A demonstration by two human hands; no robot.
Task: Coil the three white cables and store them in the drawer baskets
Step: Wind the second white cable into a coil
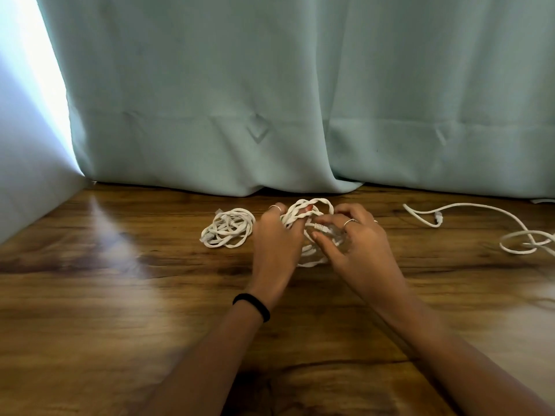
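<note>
Beyond my hands hangs a pale green curtain (270, 100) over the wooden floor (120, 295). Between my hands is a half-wound white cable (309, 211): my left hand (277, 235) grips its loops, my right hand (357, 238) pinches its plug end. Left of my left hand lies a coiled cable (228, 228); a loose cable (480, 217) trails right, cut off at the edge.
</note>
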